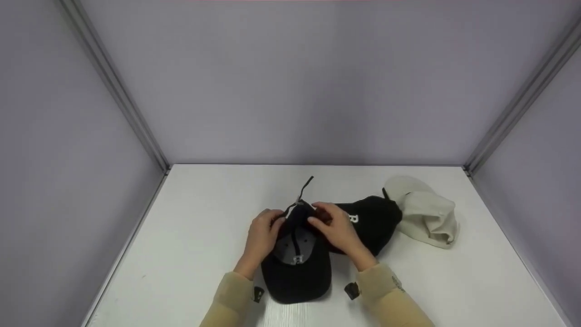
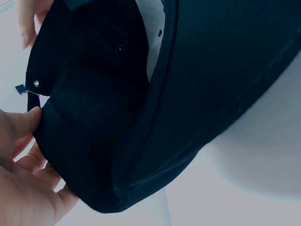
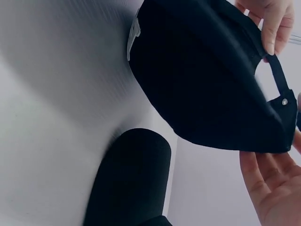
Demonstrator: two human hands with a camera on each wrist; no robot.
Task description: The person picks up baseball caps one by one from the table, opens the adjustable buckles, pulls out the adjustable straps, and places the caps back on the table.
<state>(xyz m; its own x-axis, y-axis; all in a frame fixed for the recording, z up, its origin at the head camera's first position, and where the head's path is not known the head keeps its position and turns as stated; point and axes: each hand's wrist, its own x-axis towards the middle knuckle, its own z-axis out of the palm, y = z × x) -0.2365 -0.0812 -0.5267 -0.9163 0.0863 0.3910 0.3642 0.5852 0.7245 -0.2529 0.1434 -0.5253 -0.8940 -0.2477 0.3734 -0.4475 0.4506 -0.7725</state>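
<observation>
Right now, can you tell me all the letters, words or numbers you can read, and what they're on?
"R" or "B", I can't tell which: a white letter on the unheld black baseball cap.
Pale mark inside the held black baseball cap: too blurred to read.
Dark lettering on the right sleeve: too small to read.
No numbers I can read.

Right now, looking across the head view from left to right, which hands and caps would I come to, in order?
Left hand, held black cap, right hand, second black cap, cream cap.
</observation>
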